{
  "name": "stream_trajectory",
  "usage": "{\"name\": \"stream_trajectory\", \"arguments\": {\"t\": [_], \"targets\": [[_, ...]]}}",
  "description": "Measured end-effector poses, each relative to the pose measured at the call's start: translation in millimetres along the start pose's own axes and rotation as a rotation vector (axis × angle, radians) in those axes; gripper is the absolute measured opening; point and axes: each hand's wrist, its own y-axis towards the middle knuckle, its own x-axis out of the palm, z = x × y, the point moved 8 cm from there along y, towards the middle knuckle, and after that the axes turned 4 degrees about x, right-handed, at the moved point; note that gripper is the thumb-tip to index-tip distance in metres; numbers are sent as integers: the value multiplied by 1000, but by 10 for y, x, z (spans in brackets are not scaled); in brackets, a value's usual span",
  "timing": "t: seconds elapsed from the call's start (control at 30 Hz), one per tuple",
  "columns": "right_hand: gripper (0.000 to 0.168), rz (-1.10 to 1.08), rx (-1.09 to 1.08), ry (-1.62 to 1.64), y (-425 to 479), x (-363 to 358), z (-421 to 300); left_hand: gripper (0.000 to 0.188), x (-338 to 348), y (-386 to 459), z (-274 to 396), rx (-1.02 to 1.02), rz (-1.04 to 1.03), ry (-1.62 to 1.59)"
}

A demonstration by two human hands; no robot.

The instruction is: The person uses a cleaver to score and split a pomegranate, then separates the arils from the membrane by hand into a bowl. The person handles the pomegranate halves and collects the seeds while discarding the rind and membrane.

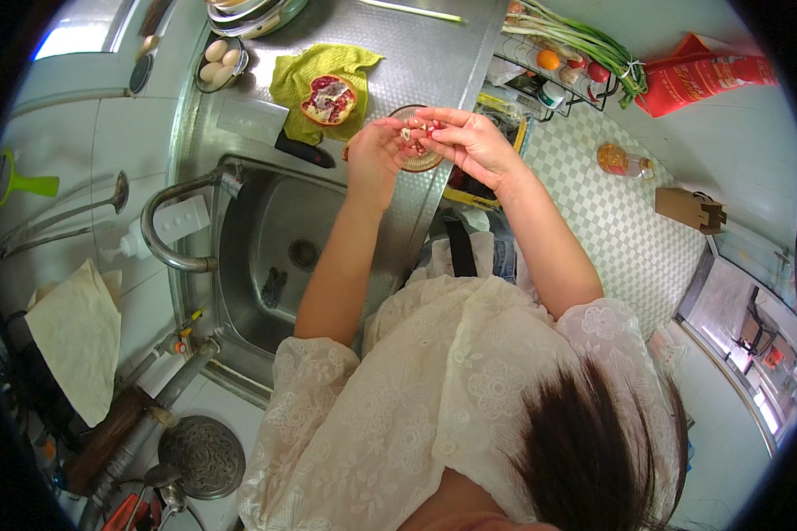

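My left hand [374, 154] and my right hand [471, 143] meet over a ribbed glass bowl [428, 163]. Between their fingertips is a small pomegranate piece [408, 135] with red seeds and pale membrane, partly hidden by the fingers. Both hands' fingers are bent in around it. Loose red seeds show inside the bowl below. A cut pomegranate [329, 101], its seeds facing up, rests on a crumpled yellow-green cloth [291, 74] left of the bowl. Beside the cloth lies a cleaver [256, 121] with a black handle, its blade pointing away from my left hand.
The steel sink [272, 219] with a curved faucet [151, 229] adjoins the counter [412, 60]. Eggs [216, 63] fill a small bowl at the back left. A wire rack [528, 53] holding spring onions [591, 50] stands right of the counter. An oil bottle [624, 161] is on the floor.
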Motion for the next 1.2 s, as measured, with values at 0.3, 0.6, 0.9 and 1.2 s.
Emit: {"name": "stream_trajectory", "arguments": {"t": [0.3,0.6,0.9,1.2], "targets": [[31,-50,37,-108,-28,81,61,10,61,86,-237,-63,-176,-4],[30,-35,48,-104,-26,64,80,18,30,15,-174,-39,-193,36],[25,59,-20,-75,81,-80,-28,22,-264,-90,-167,-60,39,130],[37,-46,-105,-201,163,106,-27,22,99,-387,-1224,-277,-200,572]]}}
